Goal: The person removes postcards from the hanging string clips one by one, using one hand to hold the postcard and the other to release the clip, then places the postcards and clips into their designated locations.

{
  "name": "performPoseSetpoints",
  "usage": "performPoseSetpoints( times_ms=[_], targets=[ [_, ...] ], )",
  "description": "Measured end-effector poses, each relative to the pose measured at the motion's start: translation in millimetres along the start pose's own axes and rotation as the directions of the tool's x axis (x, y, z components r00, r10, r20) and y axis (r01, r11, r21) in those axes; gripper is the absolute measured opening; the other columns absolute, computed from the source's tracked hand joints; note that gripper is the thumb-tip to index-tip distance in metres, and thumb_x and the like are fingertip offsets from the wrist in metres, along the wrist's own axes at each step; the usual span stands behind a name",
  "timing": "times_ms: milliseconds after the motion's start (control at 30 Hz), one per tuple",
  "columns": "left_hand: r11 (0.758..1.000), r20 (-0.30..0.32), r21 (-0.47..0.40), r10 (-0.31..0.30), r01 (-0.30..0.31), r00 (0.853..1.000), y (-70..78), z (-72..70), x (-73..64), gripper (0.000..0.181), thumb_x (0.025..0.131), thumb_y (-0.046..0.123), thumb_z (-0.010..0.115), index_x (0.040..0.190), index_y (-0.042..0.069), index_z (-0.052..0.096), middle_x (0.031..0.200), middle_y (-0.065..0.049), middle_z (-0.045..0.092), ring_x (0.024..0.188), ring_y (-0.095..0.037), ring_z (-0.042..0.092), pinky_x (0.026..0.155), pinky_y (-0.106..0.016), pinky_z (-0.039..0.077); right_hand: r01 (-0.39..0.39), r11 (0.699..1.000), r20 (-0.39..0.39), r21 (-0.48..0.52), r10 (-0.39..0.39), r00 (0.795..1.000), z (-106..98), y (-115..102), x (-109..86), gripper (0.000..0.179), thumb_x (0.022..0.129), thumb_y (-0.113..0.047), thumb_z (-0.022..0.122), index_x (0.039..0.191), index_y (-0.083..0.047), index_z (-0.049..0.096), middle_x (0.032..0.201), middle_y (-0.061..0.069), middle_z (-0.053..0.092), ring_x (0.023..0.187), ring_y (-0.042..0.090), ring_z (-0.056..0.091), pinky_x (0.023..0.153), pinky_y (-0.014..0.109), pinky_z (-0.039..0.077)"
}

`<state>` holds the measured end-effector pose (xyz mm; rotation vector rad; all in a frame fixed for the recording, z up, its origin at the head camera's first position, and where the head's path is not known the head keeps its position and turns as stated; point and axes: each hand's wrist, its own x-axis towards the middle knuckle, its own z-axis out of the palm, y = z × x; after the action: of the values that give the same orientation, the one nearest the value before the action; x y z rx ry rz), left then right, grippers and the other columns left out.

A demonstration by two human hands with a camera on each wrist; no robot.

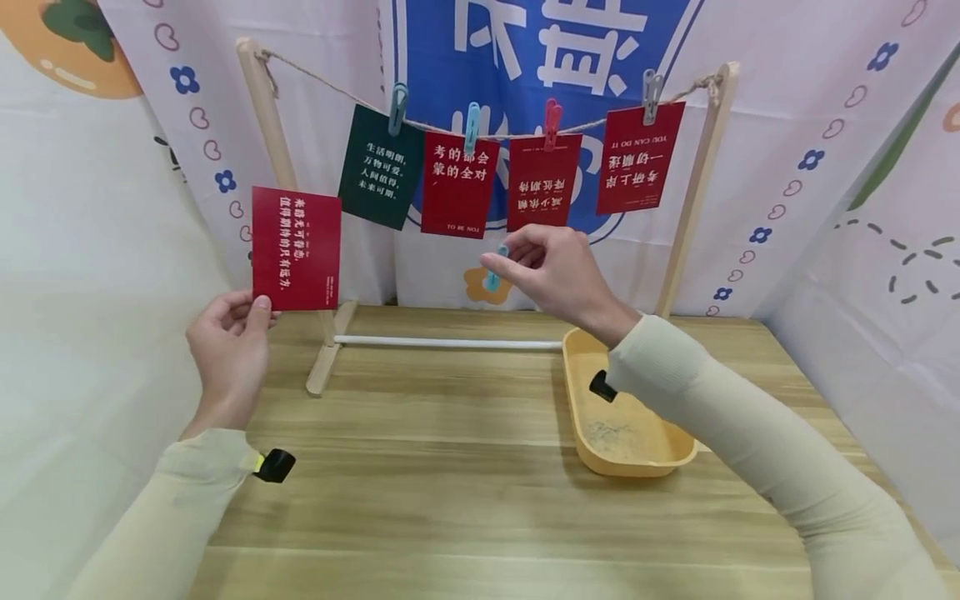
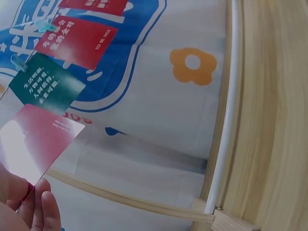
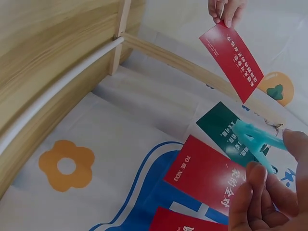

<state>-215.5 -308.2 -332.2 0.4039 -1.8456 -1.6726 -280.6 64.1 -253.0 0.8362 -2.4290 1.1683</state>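
The thumb and fingers of the right hand (image 1: 566,271) pinch a light blue clothespin (image 1: 492,275), which in the head view is held just below the row of hanging cards. The left hand (image 1: 234,346) grasps a held red card (image 1: 296,250) at its lower edge, with the thumb on the front. This card is raised upright near the left wooden post (image 1: 262,108), to the left of the green card (image 1: 378,171), and its white writing is turned sideways. In the left wrist view, a bright reflection covers a part of its surface.

Behind the hands, a thin rope (image 1: 322,82) goes from the left post to the right wooden post (image 1: 699,183). On it four cards hang, each with one clip. From the left, there are the green card with a dark teal clip (image 1: 398,108), a red card with a light blue clip (image 1: 472,127), another red card with a pink-red clip (image 1: 552,125), and a last red card with a grey clip (image 1: 652,96). On the last two, the writing is upside down.

Lower, a white rod (image 1: 450,342) lies across the back of the tabletop (image 1: 420,500). A yellow tray (image 1: 576,417) stands on the right side, partly under the right sleeve (image 1: 720,400). At the back hangs a white cloth (image 1: 322,25) with a blue sign.
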Motion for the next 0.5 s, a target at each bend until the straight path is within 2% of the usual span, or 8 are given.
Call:
performPoseSetpoints(
  times_ms=[133, 333, 500],
  targets=[
    [1.0, 0.029, -0.003, -0.003, 0.003, 1.0, -2.2, -0.1, -5.0, 0.03, 0.105, 0.018, 0.066, 0.131, 0.004, 0.068, 0.104, 0.008, 0.069, 0.091, -0.006, 0.07, 0.082, -0.007, 0.056, -0.011, 1.0, 0.006, -0.023, 0.012, 1.0, -7.0, 3.3, -7.6, 0.032, 0.096, -0.037, 0.079, 0.11, -0.009, 0.078, 0.096, 0.005, 0.078, 0.08, 0.016, 0.071, 0.076, 0.029, 0.063],
    [0.995, 0.055, -0.087, -0.04, 0.045, 0.998, -7.3, 1.9, -10.7, 0.031, 0.102, 0.014, 0.07, 0.129, 0.0, 0.07, 0.097, 0.008, 0.075, 0.082, -0.004, 0.073, 0.08, -0.01, 0.059, -0.058, 0.997, 0.037, -0.05, 0.06, 0.998, -15.3, 8.6, -18.5, 0.035, 0.096, -0.041, 0.078, 0.113, -0.01, 0.077, 0.097, 0.004, 0.077, 0.08, 0.017, 0.07, 0.076, 0.03, 0.062],
    [0.995, 0.085, -0.066, -0.064, 0.07, 0.994, -11.7, 1.1, -16.7, 0.033, 0.102, 0.016, 0.07, 0.131, 0.0, 0.07, 0.096, 0.01, 0.075, 0.08, -0.001, 0.074, 0.08, -0.01, 0.059, -0.062, 0.997, 0.051, -0.054, 0.065, 0.997, -19.6, 13.9, -24.8, 0.035, 0.096, -0.041, 0.078, 0.112, -0.01, 0.077, 0.097, 0.004, 0.077, 0.08, 0.018, 0.07, 0.075, 0.031, 0.062]
  ],
)
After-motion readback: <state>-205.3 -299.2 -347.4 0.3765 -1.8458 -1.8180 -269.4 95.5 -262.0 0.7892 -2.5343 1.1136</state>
